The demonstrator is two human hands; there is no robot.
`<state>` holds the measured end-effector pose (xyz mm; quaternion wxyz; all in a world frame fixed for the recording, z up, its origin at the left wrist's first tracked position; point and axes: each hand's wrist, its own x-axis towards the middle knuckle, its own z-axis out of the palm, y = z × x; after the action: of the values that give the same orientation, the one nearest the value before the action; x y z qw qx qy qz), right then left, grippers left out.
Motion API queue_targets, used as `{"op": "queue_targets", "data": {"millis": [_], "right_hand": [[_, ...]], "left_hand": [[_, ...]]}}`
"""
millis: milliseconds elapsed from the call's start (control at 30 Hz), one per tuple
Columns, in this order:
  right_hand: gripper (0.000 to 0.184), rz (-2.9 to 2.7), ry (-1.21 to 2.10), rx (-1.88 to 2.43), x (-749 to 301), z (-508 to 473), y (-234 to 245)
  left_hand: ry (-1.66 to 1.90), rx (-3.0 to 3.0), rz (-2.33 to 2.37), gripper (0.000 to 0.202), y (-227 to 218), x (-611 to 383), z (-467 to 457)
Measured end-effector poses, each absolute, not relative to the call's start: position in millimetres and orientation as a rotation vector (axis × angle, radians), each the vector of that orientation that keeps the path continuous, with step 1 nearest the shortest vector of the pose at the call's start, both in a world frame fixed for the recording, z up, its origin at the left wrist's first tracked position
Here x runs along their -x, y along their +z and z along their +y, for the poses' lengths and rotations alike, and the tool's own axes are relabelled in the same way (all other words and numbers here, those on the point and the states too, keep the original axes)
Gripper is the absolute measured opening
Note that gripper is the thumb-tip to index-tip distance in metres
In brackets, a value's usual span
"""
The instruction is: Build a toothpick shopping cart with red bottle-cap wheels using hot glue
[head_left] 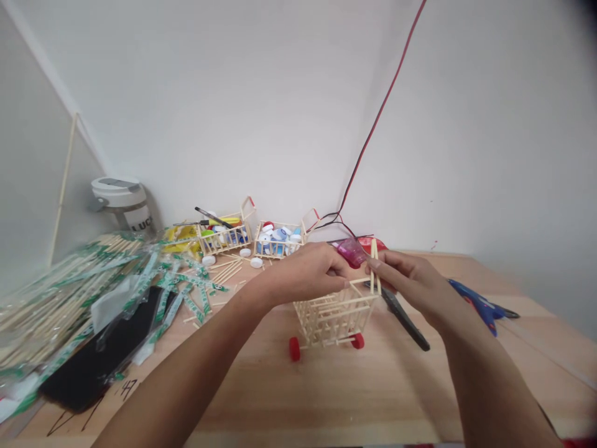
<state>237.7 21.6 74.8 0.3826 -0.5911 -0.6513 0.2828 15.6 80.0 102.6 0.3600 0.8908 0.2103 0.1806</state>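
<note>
Head view: a toothpick model shopping cart (333, 317) with red wheels is positioned on a wooden tabletop (373, 392). An upright stick (374, 264) at the cart's far corner is pinched between the fingers of the right hand (415, 286). The left hand (303, 274) is curled just above the cart's rim; whether it is clamped on anything cannot be told. A pink translucent object (351, 252) is seen between the hands, above the cart. A black-handled tool (405, 326) lies beside the cart, and two toothpick carts of bottle caps (280, 239) stand beyond it.
</note>
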Motion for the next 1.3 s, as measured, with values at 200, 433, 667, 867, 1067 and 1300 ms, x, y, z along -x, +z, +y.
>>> {"op": "queue_targets", "data": {"millis": [200, 433, 667, 867, 1067, 1300], "right_hand": [[0.038, -1.724, 0.700, 1.515, -234, 22, 82], [0.040, -1.721, 0.686, 1.466, -234, 20, 86], [0.042, -1.748, 0.639, 1.455, -235, 22, 85], [0.043, -1.766, 0.623, 1.459, -233, 21, 89], [0.039, -1.821, 0.582, 1.463, -235, 21, 88], [0.037, -1.800, 0.571, 1.469, -237, 21, 87]], "left_hand": [[0.459, -2.331, 0.555, 0.018, 103, -16, 79], [0.480, -2.321, 0.561, 0.019, 102, -17, 80], [0.493, -2.314, 0.612, 0.020, 104, -16, 79], [0.492, -2.342, 0.615, 0.019, 108, -16, 77], [0.523, -2.336, 0.658, 0.018, 112, -15, 74], [0.579, -2.323, 0.659, 0.017, 110, -17, 74]]}}
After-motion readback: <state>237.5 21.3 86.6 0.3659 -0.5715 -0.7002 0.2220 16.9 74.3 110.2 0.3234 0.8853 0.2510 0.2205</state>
